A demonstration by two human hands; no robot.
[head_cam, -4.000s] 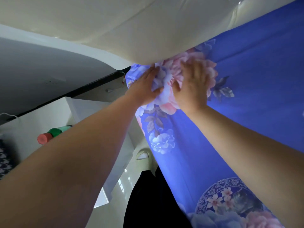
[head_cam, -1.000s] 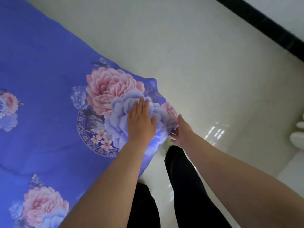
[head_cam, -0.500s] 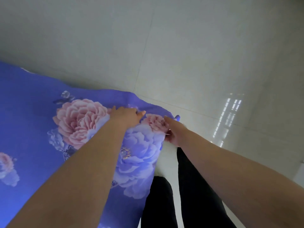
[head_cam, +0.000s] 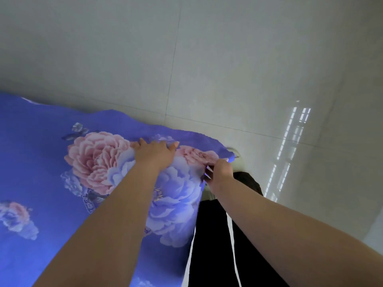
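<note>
— What's that under your fingers (head_cam: 142, 142)?
— Cloth: a blue sheet (head_cam: 41, 162), thin, matt, printed with pink and lilac flowers. Under my left hand (head_cam: 154, 155) it lies fairly smooth; along the edge just past those fingers it ripples, and where my right hand (head_cam: 220, 169) pinches the corner it bunches into small folds.
— And beyond the fingers?
— The floor (head_cam: 228, 69): pale tiles, hard, smooth, glossy. To the right of my right hand they mirror bright bars of light; thin grout lines run between them.
— The dark thing below your right wrist?
— My trousers (head_cam: 213, 245): black cloth, matt, with narrow white stripes that look smooth.
</note>
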